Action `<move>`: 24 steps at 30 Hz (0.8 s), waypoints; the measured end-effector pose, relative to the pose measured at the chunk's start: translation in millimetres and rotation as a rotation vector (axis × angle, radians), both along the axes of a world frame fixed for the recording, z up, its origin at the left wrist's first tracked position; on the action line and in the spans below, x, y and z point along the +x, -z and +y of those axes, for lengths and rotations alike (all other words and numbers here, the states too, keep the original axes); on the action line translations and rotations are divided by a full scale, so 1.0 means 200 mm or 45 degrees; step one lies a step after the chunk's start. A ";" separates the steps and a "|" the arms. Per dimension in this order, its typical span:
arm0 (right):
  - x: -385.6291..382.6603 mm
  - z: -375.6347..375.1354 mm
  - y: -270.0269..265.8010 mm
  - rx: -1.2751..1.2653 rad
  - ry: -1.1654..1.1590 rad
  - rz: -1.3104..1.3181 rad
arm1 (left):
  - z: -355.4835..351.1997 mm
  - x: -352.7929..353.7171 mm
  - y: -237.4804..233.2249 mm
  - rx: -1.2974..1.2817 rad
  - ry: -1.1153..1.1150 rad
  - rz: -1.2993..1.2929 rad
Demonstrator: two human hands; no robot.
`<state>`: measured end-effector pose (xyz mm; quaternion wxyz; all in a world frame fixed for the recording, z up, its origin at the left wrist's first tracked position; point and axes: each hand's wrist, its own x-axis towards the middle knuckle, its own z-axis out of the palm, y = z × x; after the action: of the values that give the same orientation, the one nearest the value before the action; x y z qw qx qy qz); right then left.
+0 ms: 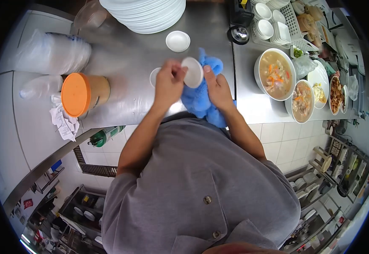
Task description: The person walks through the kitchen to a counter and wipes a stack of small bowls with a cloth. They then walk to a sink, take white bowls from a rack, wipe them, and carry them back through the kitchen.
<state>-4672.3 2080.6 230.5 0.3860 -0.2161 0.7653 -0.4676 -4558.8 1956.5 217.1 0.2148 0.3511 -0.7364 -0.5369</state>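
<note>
Pinching the small white dish [192, 73] at its left edge with the left hand [168, 83], over the steel counter [127, 51]; clutching the bunched blue cloth [198, 99] in the right hand [219, 88], just beside the opposite rim. Impossible to tell cloth contact with the underside. For good wiping, as this hold suggests: pinch lightly but surely, turn the rim steadily against a dry fold, cover face and base alike, and avoid knocking the half-hidden white dish [154, 78] beside the left hand.
</note>
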 end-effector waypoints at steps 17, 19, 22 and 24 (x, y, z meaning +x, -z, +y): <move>0.21 -0.24 0.08 -0.128 -0.553 1.317 | -0.50 0.21 0.28 -0.099 -0.083 -0.144; 0.30 -0.29 0.20 -0.171 -0.605 1.618 | -0.41 0.32 0.28 -0.252 -0.081 -0.209; 0.32 -0.31 0.31 -0.294 -0.831 1.928 | -0.36 0.37 0.27 -0.370 -0.124 -0.309; 0.30 -0.29 0.33 -0.243 -1.127 2.062 | -0.34 0.39 0.25 -0.311 -0.170 -0.361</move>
<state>-4611.9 2022.3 163.6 -0.1423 -0.7803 0.6074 -0.0450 -4480.7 1888.7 166.2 0.1851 0.4426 -0.7940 -0.3733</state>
